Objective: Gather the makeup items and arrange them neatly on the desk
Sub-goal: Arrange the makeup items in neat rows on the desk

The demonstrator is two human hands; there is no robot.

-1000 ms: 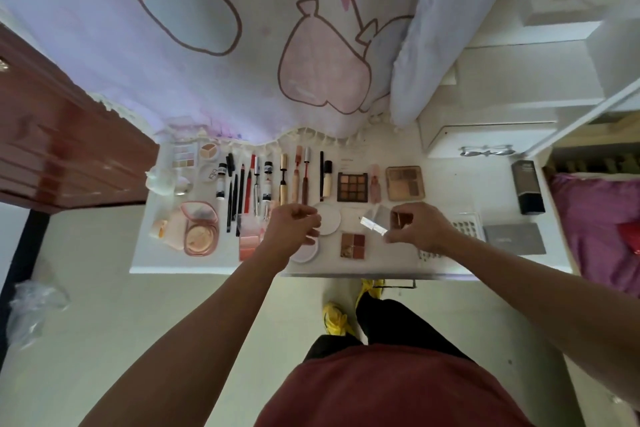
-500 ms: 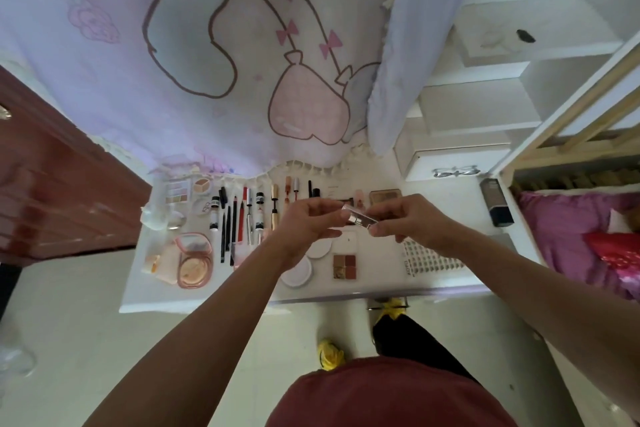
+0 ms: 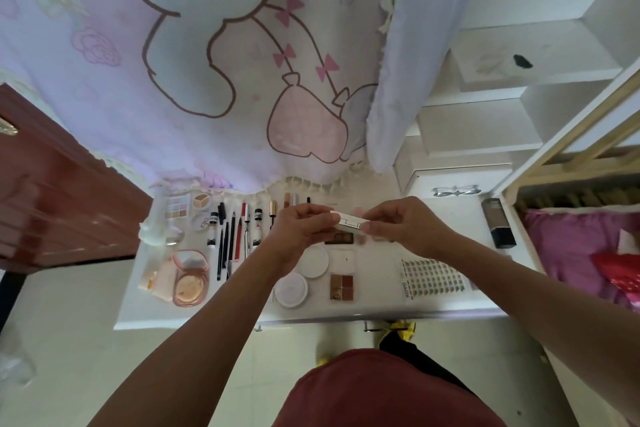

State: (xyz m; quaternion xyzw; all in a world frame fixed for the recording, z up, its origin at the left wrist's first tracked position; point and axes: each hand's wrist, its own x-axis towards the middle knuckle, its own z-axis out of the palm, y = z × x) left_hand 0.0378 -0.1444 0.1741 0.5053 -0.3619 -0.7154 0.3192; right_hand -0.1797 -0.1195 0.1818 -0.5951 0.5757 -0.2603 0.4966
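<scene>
I have both hands up over the middle of the frame, meeting on one small white case [image 3: 349, 221]: the left hand [image 3: 298, 229] curls its fingers round the case's left end, and the right hand [image 3: 405, 229] pinches the right end between thumb and fingertips. The case is held in the air above the desk [image 3: 377, 303], touching nothing below it. Just under the hands I can make out two round white jars [image 3: 313, 262], a small brown palette [image 3: 341, 287] and a white square pad [image 3: 343, 260], with a tray of lashes [image 3: 433, 277] to the right. Left of centre, pencils and tubes [image 3: 232, 239] lie side by side in a row, and further left sit a pink compact [image 3: 188, 282] and pale palettes [image 3: 177, 206]. A dark bottle [image 3: 498, 227] lies apart at the right edge of the desk. I judge the job mostly done: nearly everything is laid in rows, and what is left is to set the case down in a free gap and perhaps bring the bottle in.
</scene>
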